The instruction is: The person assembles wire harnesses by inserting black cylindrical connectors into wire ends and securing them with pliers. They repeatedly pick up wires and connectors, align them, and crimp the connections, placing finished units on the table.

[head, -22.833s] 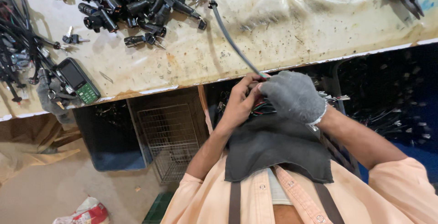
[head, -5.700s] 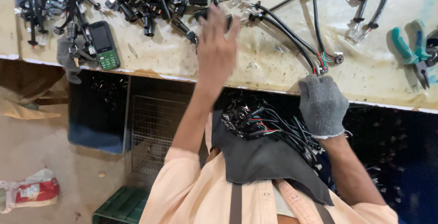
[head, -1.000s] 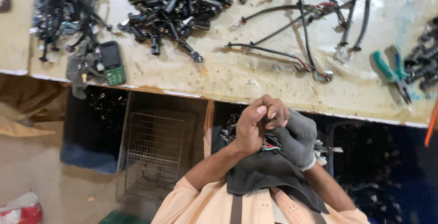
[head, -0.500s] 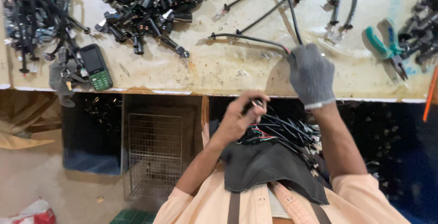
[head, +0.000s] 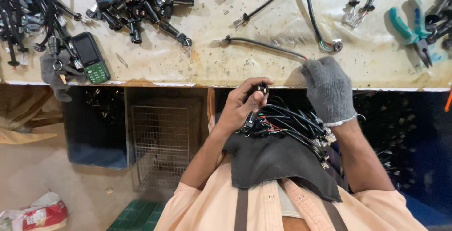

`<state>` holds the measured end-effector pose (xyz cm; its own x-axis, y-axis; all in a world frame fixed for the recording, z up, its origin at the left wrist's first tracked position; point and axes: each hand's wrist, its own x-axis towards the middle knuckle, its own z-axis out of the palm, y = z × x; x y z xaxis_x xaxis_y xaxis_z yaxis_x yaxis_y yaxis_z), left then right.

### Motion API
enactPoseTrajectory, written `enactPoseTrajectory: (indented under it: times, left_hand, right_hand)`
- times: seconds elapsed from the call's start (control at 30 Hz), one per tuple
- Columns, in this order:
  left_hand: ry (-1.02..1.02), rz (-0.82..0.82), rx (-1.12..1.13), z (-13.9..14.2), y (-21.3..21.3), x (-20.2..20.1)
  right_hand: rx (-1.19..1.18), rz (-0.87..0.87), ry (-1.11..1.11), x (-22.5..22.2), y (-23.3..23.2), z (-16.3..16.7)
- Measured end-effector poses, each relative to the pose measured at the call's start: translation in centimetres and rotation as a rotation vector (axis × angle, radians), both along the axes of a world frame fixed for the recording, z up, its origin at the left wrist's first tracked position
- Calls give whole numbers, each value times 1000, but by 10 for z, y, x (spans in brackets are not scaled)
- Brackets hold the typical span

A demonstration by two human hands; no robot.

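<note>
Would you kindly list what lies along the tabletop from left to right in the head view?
Phone → pile of black connectors → cable held by the gloved right hand → green-handled pliers.

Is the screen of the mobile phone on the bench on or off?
Off: the screen of the mobile phone is dark, with nothing lit on it.

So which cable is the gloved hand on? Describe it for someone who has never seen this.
On the pale workbench, near its front edge, a single black cable lies alone. Its right end, showing red wire, meets the grey-gloved right hand; the other cables lie farther back.
</note>
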<state>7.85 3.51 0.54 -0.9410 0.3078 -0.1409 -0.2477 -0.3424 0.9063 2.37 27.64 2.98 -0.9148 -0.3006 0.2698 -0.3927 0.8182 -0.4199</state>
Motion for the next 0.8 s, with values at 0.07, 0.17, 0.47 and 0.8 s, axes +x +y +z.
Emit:
enactPoseTrajectory:
  times: [0.07, 0.17, 0.47, 0.8]
  left_hand:
    - [29, -33, -11, 2, -1, -1]
    - [-16, -76, 26, 4, -1, -2]
    - [33, -88, -224, 6, 10, 0]
    - [554, 168, -783, 17, 24, 2]
  right_hand:
    - [72, -5, -95, 2, -3, 14]
    - [-402, -90, -270, 2, -12, 44]
    - [-315, 414, -25, 25, -40, 43]
    - [-487, -70, -264, 47, -38, 28]
